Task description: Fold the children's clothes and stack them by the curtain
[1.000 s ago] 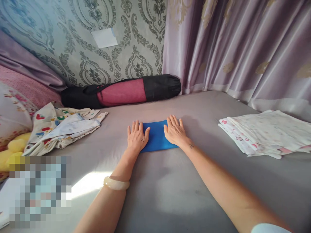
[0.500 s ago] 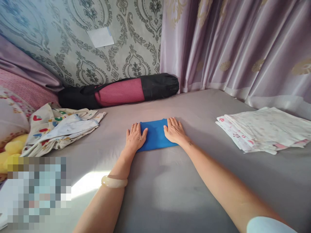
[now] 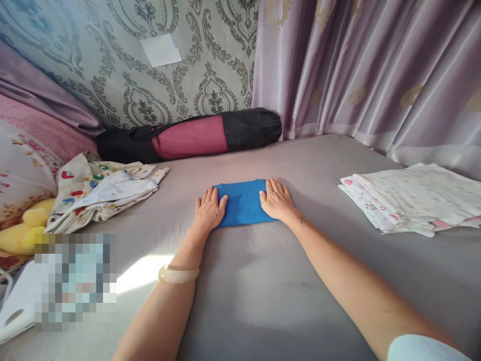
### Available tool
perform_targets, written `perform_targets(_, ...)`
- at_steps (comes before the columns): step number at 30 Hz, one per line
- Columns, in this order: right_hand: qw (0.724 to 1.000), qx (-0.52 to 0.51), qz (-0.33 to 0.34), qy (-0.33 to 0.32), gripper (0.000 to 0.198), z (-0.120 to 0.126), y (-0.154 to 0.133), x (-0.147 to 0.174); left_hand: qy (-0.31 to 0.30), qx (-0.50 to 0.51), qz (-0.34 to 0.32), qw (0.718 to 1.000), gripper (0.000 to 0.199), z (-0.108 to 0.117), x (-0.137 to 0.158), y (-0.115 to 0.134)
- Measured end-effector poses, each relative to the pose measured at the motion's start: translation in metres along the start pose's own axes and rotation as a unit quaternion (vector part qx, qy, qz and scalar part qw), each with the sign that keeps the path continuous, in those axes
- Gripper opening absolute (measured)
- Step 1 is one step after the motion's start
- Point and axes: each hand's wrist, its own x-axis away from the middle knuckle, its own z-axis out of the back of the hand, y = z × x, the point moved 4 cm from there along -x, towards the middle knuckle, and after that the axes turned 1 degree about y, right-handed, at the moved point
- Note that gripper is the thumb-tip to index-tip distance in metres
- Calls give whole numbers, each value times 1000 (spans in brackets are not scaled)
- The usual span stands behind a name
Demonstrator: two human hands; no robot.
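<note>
A blue folded cloth (image 3: 243, 203) lies flat on the grey bed sheet in the middle of the view. My left hand (image 3: 209, 209) rests palm down over its left edge, fingers stretched out and thumb apart. At the opposite side, my right hand (image 3: 278, 201) lies flat across the right edge with its fingers extended. Neither hand grips the cloth; both press on it from above. A pale bangle (image 3: 178, 274) circles my left forearm.
Folded white printed clothes (image 3: 413, 198) are stacked at right. A patterned garment pile (image 3: 108, 193) and a yellow plush toy (image 3: 28, 233) lie at left. Along the wall stretches a black and pink rolled bag (image 3: 191, 135). Purple curtains (image 3: 338, 70) hang behind; a blurred patch sits lower left.
My hands have spread slightly apart, uncovering a little more of the blue cloth between them. The camera view has shifted slightly, so the surroundings sit farther right and a bit higher.
</note>
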Motion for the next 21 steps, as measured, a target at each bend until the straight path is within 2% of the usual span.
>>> perform_targets(3, 1000, 11, 6, 27, 64, 4, -4, 3, 26, -13, 0, 1000, 63, 7, 4, 4)
perform_targets(7, 998, 17, 30, 57, 64, 6, -15, 10, 77, -40, -8, 996, 65, 13, 15, 22)
perform_targets(13, 999, 16, 21, 33, 65, -4, -17, 12, 23, -48, -22, 998, 72, -2, 23, 40)
perform_targets(21, 998, 44, 20, 27, 65, -7, -13, 7, 29, -24, -19, 999, 70, 1, 23, 40)
